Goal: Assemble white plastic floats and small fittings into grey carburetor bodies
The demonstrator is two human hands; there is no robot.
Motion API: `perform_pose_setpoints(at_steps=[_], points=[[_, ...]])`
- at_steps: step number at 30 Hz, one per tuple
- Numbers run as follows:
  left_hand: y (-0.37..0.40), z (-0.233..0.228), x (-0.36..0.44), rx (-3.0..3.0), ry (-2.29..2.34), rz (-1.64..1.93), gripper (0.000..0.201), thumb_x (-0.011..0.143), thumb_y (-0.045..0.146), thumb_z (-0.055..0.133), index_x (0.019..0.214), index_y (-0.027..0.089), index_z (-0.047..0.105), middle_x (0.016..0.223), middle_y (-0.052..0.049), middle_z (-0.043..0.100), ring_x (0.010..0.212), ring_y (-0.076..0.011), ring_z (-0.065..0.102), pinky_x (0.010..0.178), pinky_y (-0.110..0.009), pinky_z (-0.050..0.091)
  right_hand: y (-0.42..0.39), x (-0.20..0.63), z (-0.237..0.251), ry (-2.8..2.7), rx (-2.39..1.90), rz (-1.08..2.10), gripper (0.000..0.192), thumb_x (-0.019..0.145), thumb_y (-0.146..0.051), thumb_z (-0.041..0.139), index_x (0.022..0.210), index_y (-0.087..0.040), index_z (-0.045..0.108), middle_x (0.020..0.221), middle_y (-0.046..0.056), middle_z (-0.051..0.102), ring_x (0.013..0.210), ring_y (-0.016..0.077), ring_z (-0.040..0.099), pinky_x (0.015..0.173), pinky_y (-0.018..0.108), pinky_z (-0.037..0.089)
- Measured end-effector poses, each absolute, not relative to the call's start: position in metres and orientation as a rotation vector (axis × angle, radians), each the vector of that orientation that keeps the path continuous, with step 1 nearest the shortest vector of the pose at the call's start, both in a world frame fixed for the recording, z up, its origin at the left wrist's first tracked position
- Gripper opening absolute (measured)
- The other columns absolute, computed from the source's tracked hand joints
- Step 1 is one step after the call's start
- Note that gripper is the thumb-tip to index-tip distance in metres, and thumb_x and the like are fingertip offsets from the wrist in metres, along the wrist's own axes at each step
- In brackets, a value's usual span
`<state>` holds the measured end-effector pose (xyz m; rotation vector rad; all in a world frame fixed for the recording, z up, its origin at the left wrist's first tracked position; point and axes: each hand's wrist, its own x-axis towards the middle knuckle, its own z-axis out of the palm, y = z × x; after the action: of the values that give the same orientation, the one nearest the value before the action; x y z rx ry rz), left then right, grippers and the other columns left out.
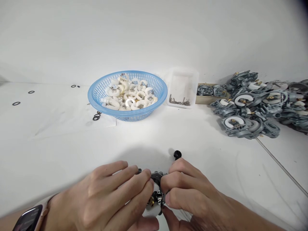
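Low in the view, between my two hands, is a grey metal carburetor with a white float and a small brass part in its open side. My left hand is wrapped over the carburetor's left side, its fingers hiding much of the body. My right hand is closed at the right edge, thumb and fingertips pinched beside the float's metal tab. Whatever lies in that pinch is hidden. A black round-ended piece sticks out past the right knuckles; I cannot tell what it belongs to.
A blue basket of white floats stands behind the hands. Beside it are a clear tray with metal pins and a cardboard box of parts. Carburetors are heaped at right, near a thin rod. Black rings lie at left.
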<state>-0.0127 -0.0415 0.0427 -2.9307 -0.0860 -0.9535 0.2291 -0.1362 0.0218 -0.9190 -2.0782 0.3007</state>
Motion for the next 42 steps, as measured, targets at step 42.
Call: perform_pose_setpoints(at_steps=[42], points=[[-0.035, 0.049, -0.005, -2.944, -0.026, -0.97, 0.034, 0.118, 0.032, 0.054, 0.104, 0.01, 0.075, 0.093, -0.007, 0.088, 0.077, -0.0171, 0.082, 0.07, -0.031, 0.066, -0.136, 0.226, 0.023, -1.989, -0.895, 0.346, 0.044, 0.084, 0.002, 0.06, 0.119, -0.024, 0.055, 0.093, 0.0, 0.07, 0.084, 0.0184, 0.07, 0.077, 0.033, 0.058]])
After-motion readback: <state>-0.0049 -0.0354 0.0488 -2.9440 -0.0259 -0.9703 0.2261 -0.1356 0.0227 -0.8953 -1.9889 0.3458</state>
